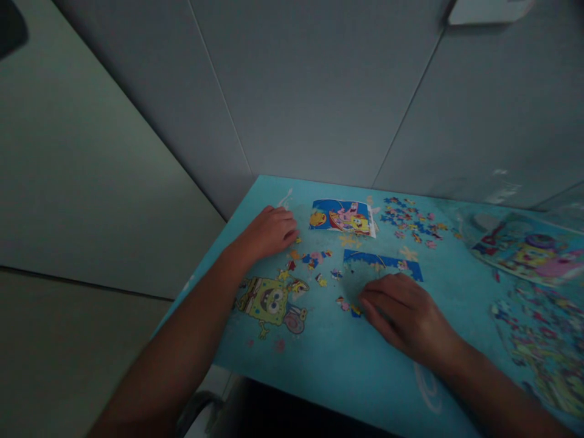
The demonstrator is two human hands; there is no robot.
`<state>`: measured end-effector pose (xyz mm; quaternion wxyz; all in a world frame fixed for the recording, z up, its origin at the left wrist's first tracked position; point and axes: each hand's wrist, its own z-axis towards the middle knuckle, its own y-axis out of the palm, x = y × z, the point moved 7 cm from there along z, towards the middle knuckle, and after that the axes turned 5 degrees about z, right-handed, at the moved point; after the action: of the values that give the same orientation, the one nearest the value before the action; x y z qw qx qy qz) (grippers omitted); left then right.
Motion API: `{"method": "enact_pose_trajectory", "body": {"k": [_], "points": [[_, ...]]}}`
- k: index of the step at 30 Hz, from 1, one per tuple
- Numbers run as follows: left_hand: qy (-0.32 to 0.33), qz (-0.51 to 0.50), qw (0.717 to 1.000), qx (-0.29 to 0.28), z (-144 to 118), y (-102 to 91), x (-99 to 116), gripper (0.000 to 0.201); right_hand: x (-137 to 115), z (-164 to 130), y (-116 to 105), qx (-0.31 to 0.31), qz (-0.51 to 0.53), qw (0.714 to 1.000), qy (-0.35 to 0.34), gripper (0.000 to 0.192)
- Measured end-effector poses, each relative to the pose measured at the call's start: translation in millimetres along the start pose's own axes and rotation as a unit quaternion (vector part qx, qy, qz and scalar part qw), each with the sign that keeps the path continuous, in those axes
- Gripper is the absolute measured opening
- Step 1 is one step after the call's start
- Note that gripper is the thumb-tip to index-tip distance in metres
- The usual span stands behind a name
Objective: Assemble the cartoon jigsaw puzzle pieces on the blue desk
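My left hand (274,231) rests on the table's left side with its fingers curled in. Its fingertips are partly hidden, and a small yellow puzzle piece (298,241) lies beside it. My right hand (401,307) is low over the table, thumb and fingers brought together. Whatever is in that pinch is too small or hidden to make out. Loose puzzle pieces (343,304) lie at its fingertips, with more pieces (321,280) to the left. Between the hands and farther back are a joined cluster of pieces (314,259) and a partly assembled blue puzzle strip (387,263).
A cartoon reference picture (342,217) lies toward the back of the blue table (319,356). Behind the strip spreads a pile of pieces (410,220). Clear plastic bags with a printed picture (538,249) and many pieces (542,334) occupy the right. A grey wall (310,91) borders the back.
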<state>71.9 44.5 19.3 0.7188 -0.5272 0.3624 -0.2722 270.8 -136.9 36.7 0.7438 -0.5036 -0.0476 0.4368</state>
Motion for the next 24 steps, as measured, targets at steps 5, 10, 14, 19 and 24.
{"method": "enact_pose_trajectory", "body": {"k": [5, 10, 14, 19, 24], "points": [[0.002, 0.002, 1.000, 0.010, 0.9, -2.3, 3.2, 0.028, -4.1, 3.5, 13.3, -0.030, 0.025, 0.999, 0.022, 0.011], [0.003, 0.005, 1.000, 0.025, 1.4, -1.9, 4.0, 0.025, -17.3, 27.7, 39.6, -0.044, 0.051, 0.996, 0.064, 0.018], [0.000, -0.001, 0.999, 0.036, 2.9, -0.2, 4.3, 0.025, -25.9, 60.1, 72.3, -0.084, 0.013, 0.992, 0.092, 0.020], [0.010, -0.004, 0.999, 0.046, 3.5, -1.9, 8.0, 0.024, -23.8, 80.2, 96.7, -0.104, -0.033, 0.986, 0.129, 0.018], [0.017, 0.002, 0.998, 0.062, 3.0, -7.7, 11.0, 0.024, -22.9, 78.8, 96.8, -0.102, -0.012, 0.985, 0.140, 0.013]]}}
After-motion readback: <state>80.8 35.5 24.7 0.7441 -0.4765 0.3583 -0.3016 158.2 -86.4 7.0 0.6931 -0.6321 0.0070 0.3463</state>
